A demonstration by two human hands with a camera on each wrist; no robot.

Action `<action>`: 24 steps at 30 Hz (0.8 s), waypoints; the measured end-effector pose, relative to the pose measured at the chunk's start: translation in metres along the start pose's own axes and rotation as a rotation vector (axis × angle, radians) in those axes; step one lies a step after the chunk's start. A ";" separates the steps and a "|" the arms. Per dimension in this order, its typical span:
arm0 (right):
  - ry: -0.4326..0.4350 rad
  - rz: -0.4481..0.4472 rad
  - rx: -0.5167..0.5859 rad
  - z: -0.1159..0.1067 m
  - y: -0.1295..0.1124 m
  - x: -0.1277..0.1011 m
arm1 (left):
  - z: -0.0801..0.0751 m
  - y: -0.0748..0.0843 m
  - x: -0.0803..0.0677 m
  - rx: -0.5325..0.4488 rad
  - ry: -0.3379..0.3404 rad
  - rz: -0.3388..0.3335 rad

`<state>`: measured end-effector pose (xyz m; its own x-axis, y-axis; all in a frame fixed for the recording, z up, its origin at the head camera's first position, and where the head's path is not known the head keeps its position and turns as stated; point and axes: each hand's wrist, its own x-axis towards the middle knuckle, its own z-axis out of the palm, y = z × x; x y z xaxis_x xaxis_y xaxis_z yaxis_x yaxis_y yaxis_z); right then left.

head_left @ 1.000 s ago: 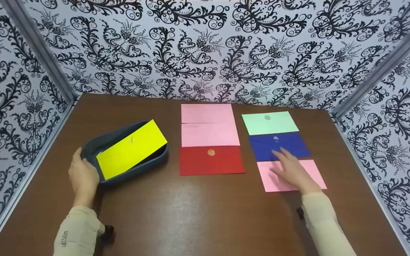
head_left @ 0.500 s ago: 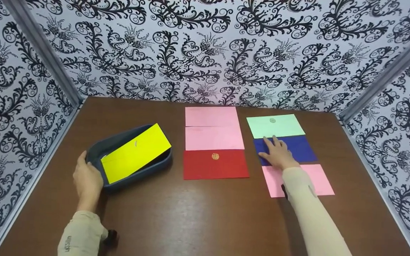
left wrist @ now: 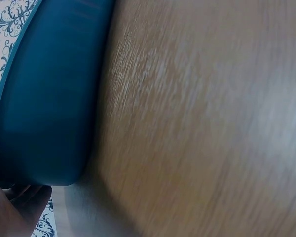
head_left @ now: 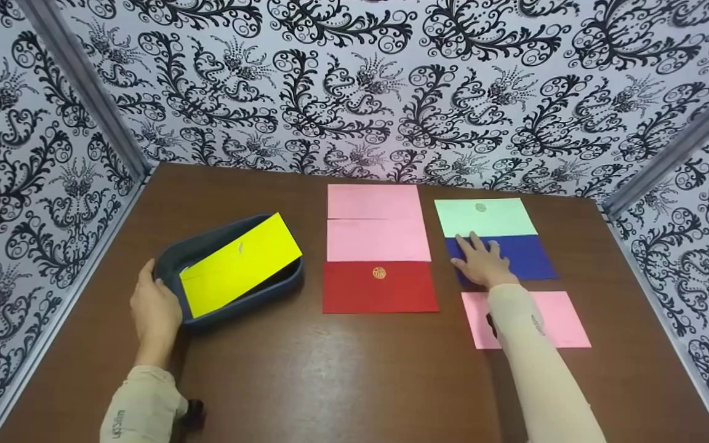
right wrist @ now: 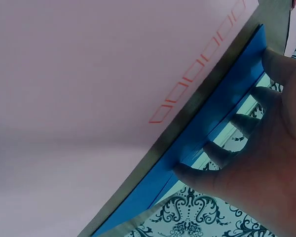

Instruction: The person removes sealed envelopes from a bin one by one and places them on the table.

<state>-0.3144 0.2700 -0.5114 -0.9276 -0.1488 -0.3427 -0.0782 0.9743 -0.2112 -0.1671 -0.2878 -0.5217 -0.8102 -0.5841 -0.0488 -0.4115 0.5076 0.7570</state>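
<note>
My left hand (head_left: 154, 304) grips the left end of a dark blue tray (head_left: 240, 311), its fingers round the outer wall; in the left wrist view the fingertips show beneath the tray's end (left wrist: 44, 98). A yellow envelope (head_left: 237, 271) lies slanted in the tray, one corner over the rim. My right hand (head_left: 482, 261) rests with spread fingers on a blue envelope (head_left: 530, 255), partly covering it. Beyond the blue one, edge to edge, lies a mint green envelope (head_left: 490, 218). Under my right forearm a pink envelope (head_left: 560, 320) lies apart from the blue one.
In the table's middle stand two pink envelopes (head_left: 376, 237) in a column, with a red envelope (head_left: 379, 292) bearing a gold emblem nearest me. Patterned wall panels (head_left: 360, 92) enclose the brown table (head_left: 330, 381) at the back and both sides.
My right hand has moved forward from above the pink and blue envelopes onto the blue one. A gap now shows between blue and near pink. My left hand stays at the tray.
</note>
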 end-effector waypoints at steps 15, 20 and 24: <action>0.170 -0.025 0.035 0.002 0.004 -0.028 | 0.002 0.002 0.000 -0.017 -0.013 0.005; 0.129 0.038 0.074 -0.001 0.010 -0.068 | 0.000 0.002 0.000 -0.018 -0.017 0.001; 0.102 0.084 0.061 0.002 0.018 -0.098 | -0.002 0.000 -0.001 -0.024 -0.012 0.005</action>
<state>-0.2238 0.3014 -0.4833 -0.9624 -0.0460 -0.2678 0.0210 0.9700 -0.2422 -0.1657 -0.2881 -0.5204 -0.8175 -0.5735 -0.0526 -0.3971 0.4953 0.7727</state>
